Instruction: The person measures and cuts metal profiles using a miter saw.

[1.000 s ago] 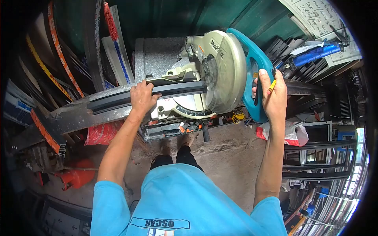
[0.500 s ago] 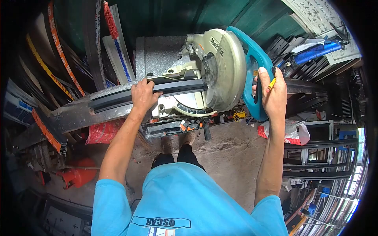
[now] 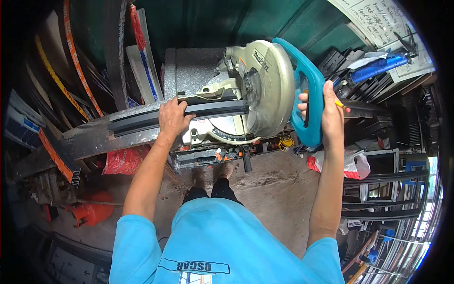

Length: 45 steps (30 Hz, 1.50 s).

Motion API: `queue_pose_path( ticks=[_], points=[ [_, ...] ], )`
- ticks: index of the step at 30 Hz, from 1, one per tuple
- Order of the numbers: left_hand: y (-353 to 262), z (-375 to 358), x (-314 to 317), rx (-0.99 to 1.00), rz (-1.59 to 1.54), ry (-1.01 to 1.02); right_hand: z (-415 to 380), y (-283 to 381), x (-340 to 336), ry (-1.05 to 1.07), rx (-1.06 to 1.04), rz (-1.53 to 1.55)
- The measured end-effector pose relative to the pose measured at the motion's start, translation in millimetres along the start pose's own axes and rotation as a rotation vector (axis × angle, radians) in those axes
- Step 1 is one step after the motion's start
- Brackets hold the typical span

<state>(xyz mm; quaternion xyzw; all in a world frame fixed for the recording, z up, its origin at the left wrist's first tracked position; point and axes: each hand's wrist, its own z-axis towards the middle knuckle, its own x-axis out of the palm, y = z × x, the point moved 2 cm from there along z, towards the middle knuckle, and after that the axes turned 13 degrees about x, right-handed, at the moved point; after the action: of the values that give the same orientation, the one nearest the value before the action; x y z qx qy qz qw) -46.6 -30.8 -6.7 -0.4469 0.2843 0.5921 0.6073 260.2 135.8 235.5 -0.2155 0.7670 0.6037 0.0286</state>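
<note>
Pressing down with my left hand (image 3: 172, 118), I am holding a long dark profile strip (image 3: 156, 118) flat against the fence of the miter saw (image 3: 246, 94), my fingers clenched over its top edge and my thumb lying along its near side. The strip is running from the left across the grey counter (image 3: 90, 139) and its right end is stopping just beside the saw's silver blade guard (image 3: 272, 90), touching the saw's base. My right hand (image 3: 328, 111) is wrapping firmly around the teal handle (image 3: 309, 94) of the saw, fingers curled through its loop, and a yellow pencil (image 3: 341, 104) is sticking out between those fingers, pointing right. The saw head is sitting low over the turntable, with the blade itself hidden under the guard, so I cannot tell whether it is touching the strip. Just below the saw, a yellow tape measure (image 3: 285, 141) is lying near the counter's front edge. On the left, more long strips with orange and blue labels are leaning against the green wall (image 3: 198, 21), and a red bag (image 3: 124, 158) is hanging beneath the counter. My feet are standing on the concrete floor (image 3: 274, 189) under the saw.
</note>
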Motion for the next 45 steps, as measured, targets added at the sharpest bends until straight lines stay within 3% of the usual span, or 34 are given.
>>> queue_pose_path(
  ticks=[3,5,10,22,45],
  points=[
    [1.3,-1.0,2.5,0.003,0.006,0.010,1.3,26.2,-1.8,0.117,0.088,0.049],
    [1.8,-1.3,4.2,0.013,0.002,-0.002,8.7,37.6,-7.9,0.127,0.093,-0.084],
    [0.4,-2.0,3.1,-0.008,0.004,0.012,10.4,51.6,-4.8,0.114,0.042,-0.093],
    [-1.3,-2.4,2.8,-0.011,0.024,0.016,-3.4,-0.2,-3.0,0.048,-0.035,-0.023],
    [-1.4,-1.3,2.3,-0.033,0.032,0.047,-4.4,-14.8,-4.2,0.029,0.009,-0.013]
  ],
)
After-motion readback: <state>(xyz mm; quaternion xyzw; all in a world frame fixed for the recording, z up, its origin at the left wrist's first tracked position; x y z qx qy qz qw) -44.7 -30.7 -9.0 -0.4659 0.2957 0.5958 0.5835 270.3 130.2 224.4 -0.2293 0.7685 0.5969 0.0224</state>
